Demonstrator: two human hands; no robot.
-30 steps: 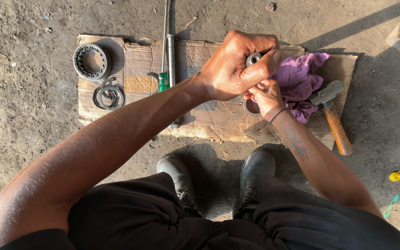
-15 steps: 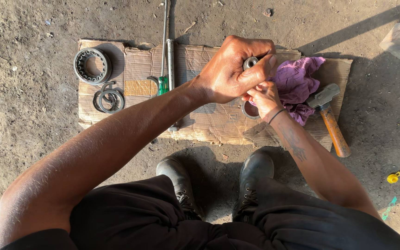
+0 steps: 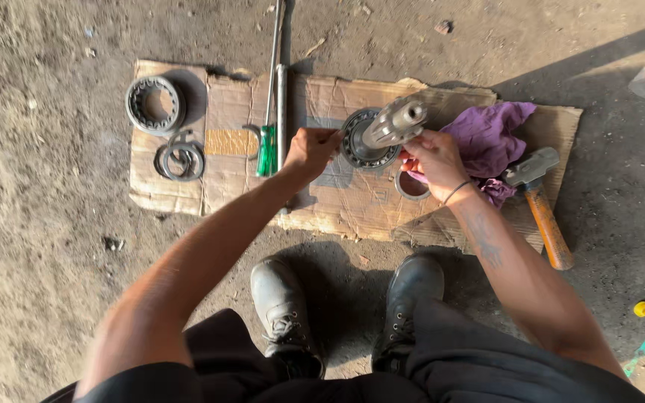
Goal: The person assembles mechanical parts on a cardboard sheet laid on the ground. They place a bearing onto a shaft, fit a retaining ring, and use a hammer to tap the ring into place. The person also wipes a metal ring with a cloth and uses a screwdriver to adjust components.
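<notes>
A metal shaft (image 3: 396,122) stands upright on a cardboard sheet (image 3: 218,172), with a bearing (image 3: 361,142) round its base. My left hand (image 3: 312,150) rests at the bearing's left rim, fingers curled against it. My right hand (image 3: 432,158) grips the shaft from the right. A loose metal ring (image 3: 410,186) lies on the cardboard just below my right hand.
On the cardboard lie a second bearing (image 3: 154,104), flat rings (image 3: 181,160), a green-handled screwdriver (image 3: 268,142), a steel rod (image 3: 281,112), a purple rag (image 3: 488,137) and an orange-handled hammer (image 3: 540,205). My boots (image 3: 285,313) stand on the dirt floor. A small yellow cap (image 3: 644,307) lies at the right.
My left hand has come off the top of the shaft and moved down-left to the bearing's rim, uncovering the shaft. My right hand stays on the shaft.
</notes>
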